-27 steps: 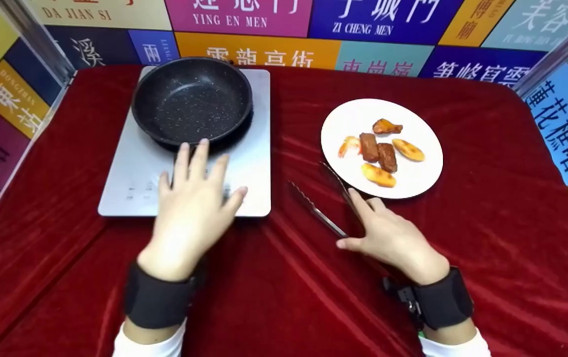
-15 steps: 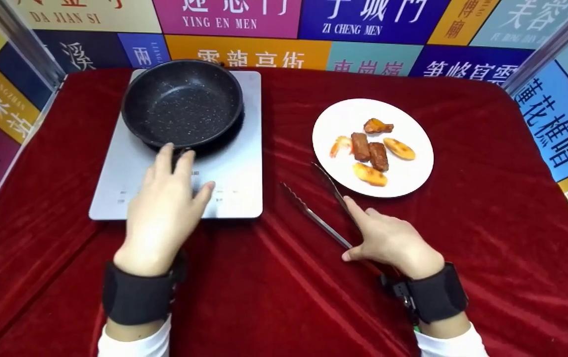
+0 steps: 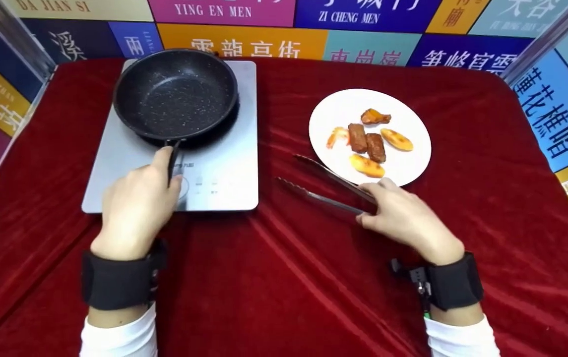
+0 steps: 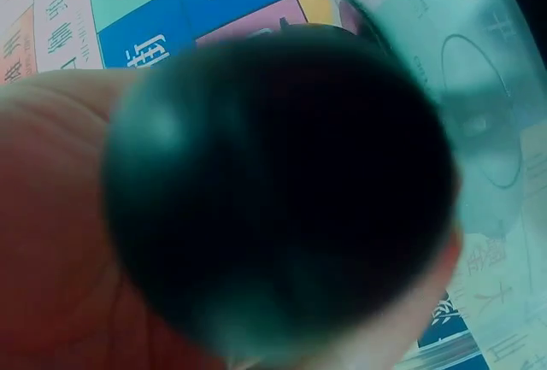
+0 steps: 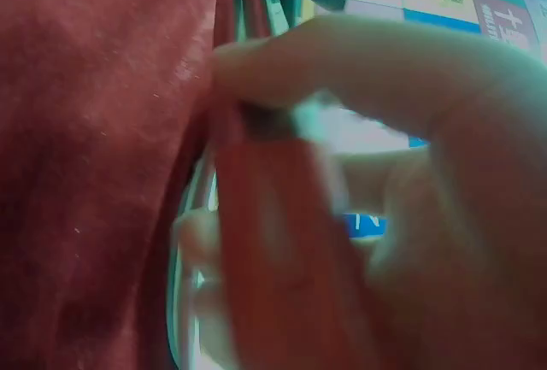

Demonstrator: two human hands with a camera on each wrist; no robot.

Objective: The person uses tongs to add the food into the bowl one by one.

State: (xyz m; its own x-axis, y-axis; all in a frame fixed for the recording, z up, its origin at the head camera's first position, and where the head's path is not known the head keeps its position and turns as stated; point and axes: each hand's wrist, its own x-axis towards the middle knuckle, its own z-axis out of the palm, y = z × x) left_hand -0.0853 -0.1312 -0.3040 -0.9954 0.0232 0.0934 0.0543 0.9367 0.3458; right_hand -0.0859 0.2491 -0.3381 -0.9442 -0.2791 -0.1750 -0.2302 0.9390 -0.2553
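My left hand (image 3: 137,206) grips the handle (image 3: 174,159) of a black speckled frying pan (image 3: 174,101), which sits over a silver induction cooktop (image 3: 231,191). In the left wrist view the dark, rounded handle end (image 4: 282,199) fills the middle, hiding most of the fingers. My right hand (image 3: 410,215) holds metal tongs (image 3: 331,201) between thumb and fingers, their arms spread and tips pointing left, near a white plate (image 3: 326,111). Nothing lies between the tong tips. Up close in the right wrist view, a blurred reddish tong arm (image 5: 282,250) runs beneath the fingers.
On the plate are a drumette (image 3: 376,117), two brown meat pieces (image 3: 357,138), a shrimp (image 3: 338,137) and two yellow slices (image 3: 397,140). Red velvet cloth (image 3: 274,277) covers the table. Colourful lettered panels (image 3: 244,39) stand behind it.
My left hand has moved from spread fingers above the pan handle to gripping it. My right hand has closed around the tongs, whose tips have swung left and drawn nearer together.
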